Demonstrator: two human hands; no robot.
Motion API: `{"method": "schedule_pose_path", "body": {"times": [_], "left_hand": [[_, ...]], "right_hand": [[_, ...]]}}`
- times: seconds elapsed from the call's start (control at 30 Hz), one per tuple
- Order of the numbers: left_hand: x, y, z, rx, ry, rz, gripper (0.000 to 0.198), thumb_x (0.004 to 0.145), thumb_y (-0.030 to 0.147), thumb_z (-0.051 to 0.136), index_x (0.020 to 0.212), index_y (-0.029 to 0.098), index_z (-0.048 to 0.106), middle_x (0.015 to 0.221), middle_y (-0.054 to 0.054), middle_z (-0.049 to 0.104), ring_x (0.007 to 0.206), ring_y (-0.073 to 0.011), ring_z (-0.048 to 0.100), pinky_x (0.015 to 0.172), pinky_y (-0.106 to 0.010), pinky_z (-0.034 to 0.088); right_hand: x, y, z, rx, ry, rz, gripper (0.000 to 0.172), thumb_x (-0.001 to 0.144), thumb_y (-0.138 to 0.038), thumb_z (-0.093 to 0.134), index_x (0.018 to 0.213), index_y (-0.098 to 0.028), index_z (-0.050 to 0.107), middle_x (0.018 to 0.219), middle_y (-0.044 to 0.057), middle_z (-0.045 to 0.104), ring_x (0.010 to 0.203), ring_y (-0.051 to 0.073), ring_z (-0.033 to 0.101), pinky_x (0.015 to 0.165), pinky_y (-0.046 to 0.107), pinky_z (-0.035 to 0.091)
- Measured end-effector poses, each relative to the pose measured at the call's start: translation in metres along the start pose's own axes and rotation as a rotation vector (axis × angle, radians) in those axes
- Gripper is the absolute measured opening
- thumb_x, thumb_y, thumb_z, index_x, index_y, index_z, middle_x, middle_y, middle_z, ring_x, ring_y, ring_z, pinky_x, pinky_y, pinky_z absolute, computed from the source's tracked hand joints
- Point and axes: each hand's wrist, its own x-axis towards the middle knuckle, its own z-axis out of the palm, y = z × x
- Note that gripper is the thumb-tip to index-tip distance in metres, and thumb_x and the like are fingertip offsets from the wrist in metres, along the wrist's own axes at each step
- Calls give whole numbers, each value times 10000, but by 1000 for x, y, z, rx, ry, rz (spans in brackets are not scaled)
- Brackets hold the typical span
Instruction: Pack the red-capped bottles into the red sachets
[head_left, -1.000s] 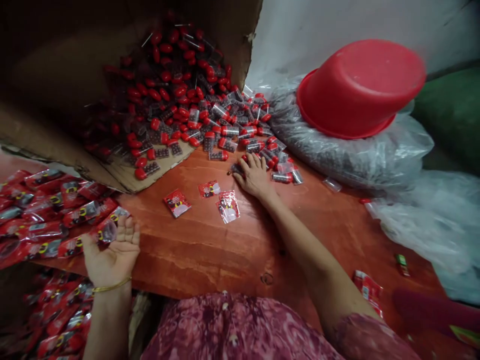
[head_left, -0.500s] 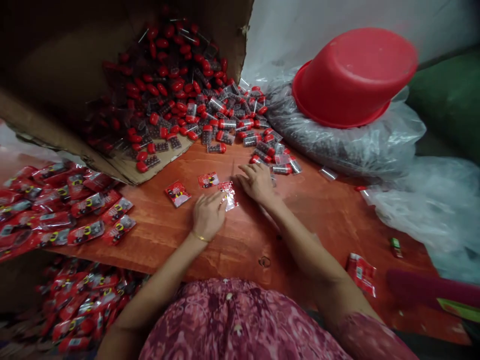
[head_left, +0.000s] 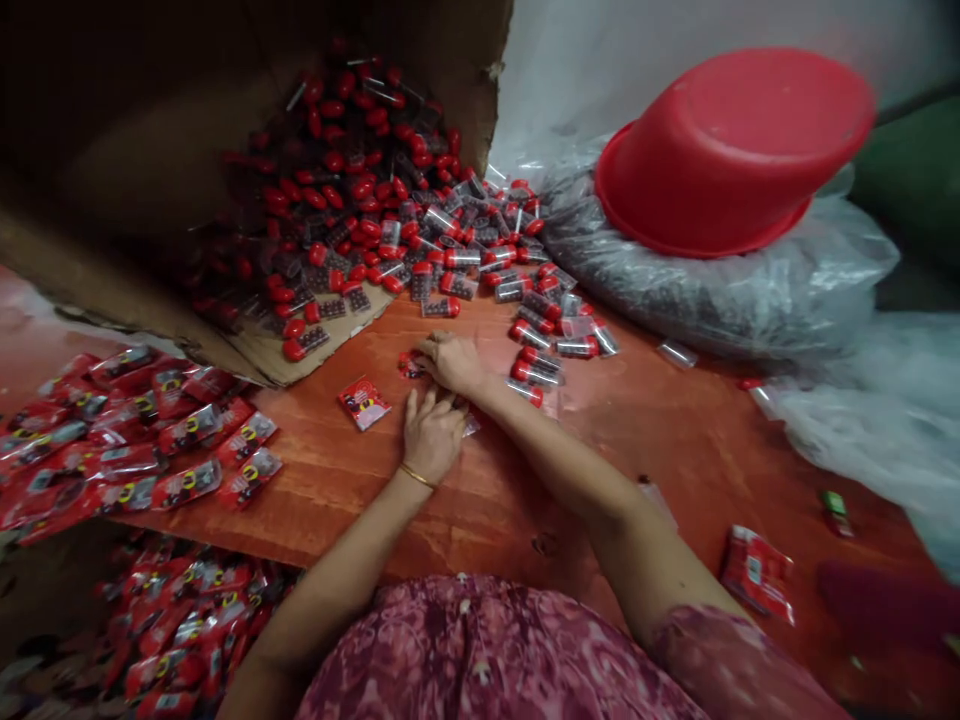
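Note:
My left hand [head_left: 433, 435], with a thin gold bangle at the wrist, lies low over the tabletop. Its fingers are bent over a small red packet, mostly hidden, whose clear end [head_left: 471, 425] shows beside it. Just beyond, my right hand [head_left: 454, 362] has crossed to the left, its fingertips curled down onto another red printed packet [head_left: 410, 365]. How firmly they pinch it is hard to see. A further red packet [head_left: 364, 402] lies flat to the left of both hands. Several clear tubes with red caps [head_left: 538, 366] and dark balls inside lie to the right.
A cardboard box [head_left: 270, 368] on its side spills a heap of red-capped tubes [head_left: 390, 235]. Filled red packets [head_left: 187, 430] pile up at left, with more below the table edge. A red tub [head_left: 735, 150] sits upside down on a plastic sack [head_left: 720, 300].
My right hand has moved left, from beside the tubes to the packets above my left hand. More tubes show where it was. The packet by my left hand is now mostly covered.

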Motion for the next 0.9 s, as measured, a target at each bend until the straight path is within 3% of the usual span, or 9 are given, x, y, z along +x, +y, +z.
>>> {"method": "schedule_pose_path", "body": {"times": [0.07, 0.13, 0.2, 0.3, 0.37, 0.43, 0.57, 0.73, 0.9], "left_hand": [[1, -2, -1, 11, -12, 1, 265, 865, 256, 449, 997, 242, 678, 1174, -63, 633, 1193, -277, 483, 1024, -540, 288], [2, -3, -1, 14, -22, 13, 289, 871, 259, 426, 1031, 252, 666, 1212, -66, 610, 1214, -279, 469, 1018, -542, 291], [4, -6, 0, 8, -28, 26, 299, 868, 263, 421, 1043, 255, 664, 1231, -73, 595, 1220, -289, 466, 1010, -548, 293], [8, -8, 2, -30, -11, 42, 286, 848, 274, 447, 1008, 243, 682, 1217, -91, 600, 1199, -313, 486, 999, -557, 297], [10, -9, 4, -70, 14, 42, 267, 832, 287, 469, 955, 235, 701, 1189, -102, 616, 1179, -330, 501, 983, -561, 310], [11, -8, 4, -104, 46, 36, 248, 822, 294, 483, 904, 242, 711, 1156, -98, 636, 1162, -339, 515, 967, -565, 318], [8, -6, 3, -126, 81, 31, 222, 811, 287, 497, 883, 278, 707, 1125, -70, 655, 1149, -319, 530, 959, -560, 327], [6, -5, 2, -109, 74, 14, 237, 825, 289, 479, 915, 256, 696, 1150, -86, 637, 1148, -308, 534, 958, -539, 340], [5, -6, 1, -126, 76, 7, 251, 834, 291, 467, 945, 232, 684, 1163, -100, 626, 1168, -303, 519, 960, -515, 349]], "right_hand": [[-13, 13, -8, 3, 108, 74, 321, 895, -312, 436, 1115, -154, 609, 1043, 122, 631, 910, 220, 573, 769, 321, 416], [-47, 35, -18, -14, 277, 166, 337, 892, -339, 434, 1131, -162, 593, 1102, 122, 612, 987, 224, 543, 843, 340, 393], [-104, 57, -27, -100, 490, 350, 360, 890, -374, 419, 1149, -175, 570, 1186, 124, 562, 1100, 242, 476, 926, 388, 340], [-203, 76, -25, -274, 736, 809, 422, 898, -407, 351, 1194, -154, 516, 1231, 162, 505, 1168, 296, 407, 940, 480, 302], [-252, 80, -13, -291, 716, 1011, 460, 897, -404, 328, 1193, -102, 510, 1174, 212, 525, 1095, 318, 453, 881, 476, 347], [-277, 84, 3, -261, 604, 1076, 469, 869, -411, 389, 1174, -82, 528, 1108, 228, 556, 996, 324, 500, 819, 460, 385], [-268, 103, 18, -122, 467, 998, 347, 853, -352, 422, 1028, -128, 621, 936, 169, 634, 843, 271, 560, 747, 397, 428], [-239, 127, 6, 95, 389, 957, 219, 813, -277, 468, 861, -166, 650, 796, 95, 676, 733, 208, 599, 674, 312, 441], [-242, 129, -1, 165, 390, 855, 213, 780, -288, 513, 852, -142, 651, 837, 106, 680, 743, 195, 606, 699, 309, 456]]}}
